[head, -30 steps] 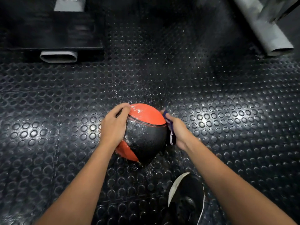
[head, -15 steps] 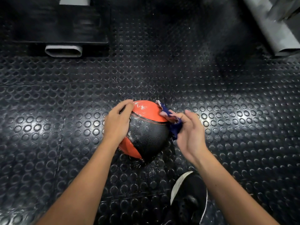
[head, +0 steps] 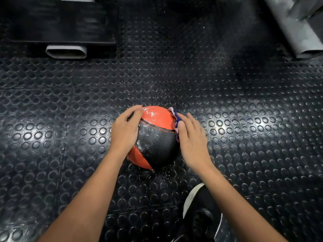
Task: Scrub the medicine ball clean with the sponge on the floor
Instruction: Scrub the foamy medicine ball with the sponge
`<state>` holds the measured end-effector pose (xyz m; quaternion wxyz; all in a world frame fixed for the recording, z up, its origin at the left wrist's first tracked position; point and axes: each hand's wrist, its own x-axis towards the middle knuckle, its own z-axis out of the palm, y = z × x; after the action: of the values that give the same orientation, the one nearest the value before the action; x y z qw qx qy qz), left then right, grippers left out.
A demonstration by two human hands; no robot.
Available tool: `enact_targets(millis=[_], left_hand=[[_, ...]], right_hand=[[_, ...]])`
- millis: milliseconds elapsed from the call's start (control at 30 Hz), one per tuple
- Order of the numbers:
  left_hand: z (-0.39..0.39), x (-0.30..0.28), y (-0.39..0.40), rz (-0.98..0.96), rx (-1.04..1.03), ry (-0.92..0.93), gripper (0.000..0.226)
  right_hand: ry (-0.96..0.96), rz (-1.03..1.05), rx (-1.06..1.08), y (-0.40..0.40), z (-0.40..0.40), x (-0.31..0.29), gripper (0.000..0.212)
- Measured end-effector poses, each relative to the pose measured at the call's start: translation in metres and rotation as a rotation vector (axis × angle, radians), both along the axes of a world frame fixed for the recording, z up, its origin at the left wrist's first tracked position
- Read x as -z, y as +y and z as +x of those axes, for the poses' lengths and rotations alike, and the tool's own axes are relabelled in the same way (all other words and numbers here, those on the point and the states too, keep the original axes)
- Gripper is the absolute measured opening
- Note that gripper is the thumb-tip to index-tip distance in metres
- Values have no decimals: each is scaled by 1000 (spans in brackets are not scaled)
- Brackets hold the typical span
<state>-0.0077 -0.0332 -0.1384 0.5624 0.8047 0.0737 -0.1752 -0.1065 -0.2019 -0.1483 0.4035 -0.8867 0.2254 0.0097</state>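
An orange and black medicine ball rests on the studded black rubber floor, wet and glistening. My left hand lies over the ball's left side and steadies it. My right hand presses a blue and pink sponge flat against the ball's right side. Only the sponge's edge shows between my fingers and the ball.
Water droplets spot the floor around the ball. My black shoe with a white sole stands just below the ball. A black platform with a grey tube end sits at the top left. A grey roll lies at the top right.
My right hand has turned from gripping the sponge with curled fingers to pressing it flat on the ball's upper right side. The left hand has kept its hold.
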Motion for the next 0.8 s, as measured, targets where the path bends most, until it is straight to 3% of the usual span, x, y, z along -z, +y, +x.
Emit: enact_targets(millis=[67, 100, 333, 467, 533, 667, 800], left_hand=[[-1, 3, 3, -22, -15, -2, 16], [-1, 5, 4, -28, -23, 1, 14], [0, 5, 7, -32, -13, 15, 21], [1, 1, 3, -20, 1, 33, 15], [2, 3, 3, -17, 6, 28, 16], [-1, 5, 5, -5, 8, 2, 18], [-2, 0, -5, 33, 32, -16, 23]], right_hand=[[-22, -241, -80, 0, -2, -5, 62], [-39, -267, -106, -1, -2, -7, 61], [64, 156, -49, -13, 5, -9, 48], [140, 134, 35, -6, 11, -11, 49], [69, 135, 66, 7, 6, -13, 50], [-100, 480, 238, 20, 6, -2, 35], [141, 836, 436, -4, 21, 27, 43]])
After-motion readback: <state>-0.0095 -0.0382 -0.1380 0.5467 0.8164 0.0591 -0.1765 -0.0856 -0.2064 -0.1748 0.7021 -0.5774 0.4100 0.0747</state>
